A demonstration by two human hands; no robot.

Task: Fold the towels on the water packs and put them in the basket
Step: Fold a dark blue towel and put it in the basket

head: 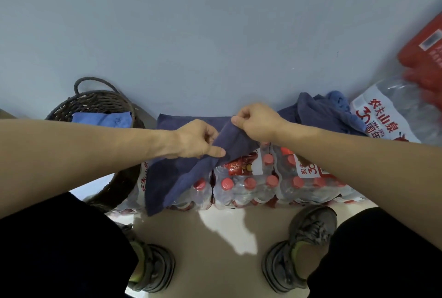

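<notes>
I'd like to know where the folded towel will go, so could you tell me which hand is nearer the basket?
Left. The left hand holds the dark towel just right of the basket; the right hand pinches the towel's upper edge farther right, beyond the left hand.

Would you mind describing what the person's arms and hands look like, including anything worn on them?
Both forearms are bare up to the frame edge: no sleeves show. The left hand and right hand wear no gloves, and no rings, watch or bracelet are visible. No markings can be made out on either arm.
</notes>
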